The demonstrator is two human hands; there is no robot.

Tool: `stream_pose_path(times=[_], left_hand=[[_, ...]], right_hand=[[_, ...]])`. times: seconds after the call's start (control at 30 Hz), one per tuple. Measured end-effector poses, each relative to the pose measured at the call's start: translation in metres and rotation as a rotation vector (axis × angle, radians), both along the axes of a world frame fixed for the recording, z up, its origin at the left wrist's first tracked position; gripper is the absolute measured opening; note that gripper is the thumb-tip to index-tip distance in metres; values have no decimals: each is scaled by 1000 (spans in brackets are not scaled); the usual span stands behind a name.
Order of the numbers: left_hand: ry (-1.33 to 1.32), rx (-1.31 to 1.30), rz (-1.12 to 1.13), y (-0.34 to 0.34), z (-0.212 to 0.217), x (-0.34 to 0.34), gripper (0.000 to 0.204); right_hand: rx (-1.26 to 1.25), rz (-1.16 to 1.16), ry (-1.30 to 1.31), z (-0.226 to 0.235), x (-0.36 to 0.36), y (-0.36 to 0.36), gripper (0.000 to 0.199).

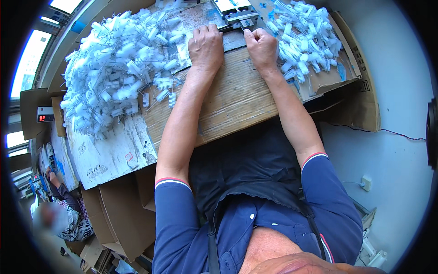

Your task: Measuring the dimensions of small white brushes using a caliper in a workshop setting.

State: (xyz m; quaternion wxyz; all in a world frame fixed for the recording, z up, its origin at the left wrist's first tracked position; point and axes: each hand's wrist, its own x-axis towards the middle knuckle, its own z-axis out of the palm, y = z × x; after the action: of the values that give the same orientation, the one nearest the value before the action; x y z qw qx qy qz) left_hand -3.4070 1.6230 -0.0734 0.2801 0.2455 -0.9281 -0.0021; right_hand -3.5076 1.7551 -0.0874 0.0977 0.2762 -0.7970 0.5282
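Observation:
At the far middle of the table stands a metal clamp-like fixture [233,13]. My left hand [206,48] rests just left of its front, knuckles up and fingers curled down; what they hold, if anything, is hidden. My right hand [263,49] is closed in a fist at the fixture's front right, its thumb near a small metal block [247,23]. Whatever sits inside that fist cannot be seen. Left of my left hand lies a big heap of small white brushes with thin wire stems [121,64]. A smaller heap of similar white brushes [305,39] lies right of my right hand.
Brown cardboard [237,96] covers the table's near edge under my forearms. A worn white board [109,160] extends at the left. Cardboard boxes [123,210] stand below it, and a small device with a red display [44,114] is beyond. Another person [68,221] sits at far left.

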Motion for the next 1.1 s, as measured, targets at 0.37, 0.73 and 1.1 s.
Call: stream_pose_path(times=[0.37, 0.73, 1.1], left_hand=[[55, -100, -139, -20, 8, 20, 13], [493, 1382, -248, 21, 35, 65, 20], [755, 2263, -769, 3, 13, 92, 19]], right_hand=[[10, -17, 32, -1, 1, -2, 29], [-11, 160, -29, 3, 7, 2, 14], [19, 302, 82, 4, 14, 5, 13]])
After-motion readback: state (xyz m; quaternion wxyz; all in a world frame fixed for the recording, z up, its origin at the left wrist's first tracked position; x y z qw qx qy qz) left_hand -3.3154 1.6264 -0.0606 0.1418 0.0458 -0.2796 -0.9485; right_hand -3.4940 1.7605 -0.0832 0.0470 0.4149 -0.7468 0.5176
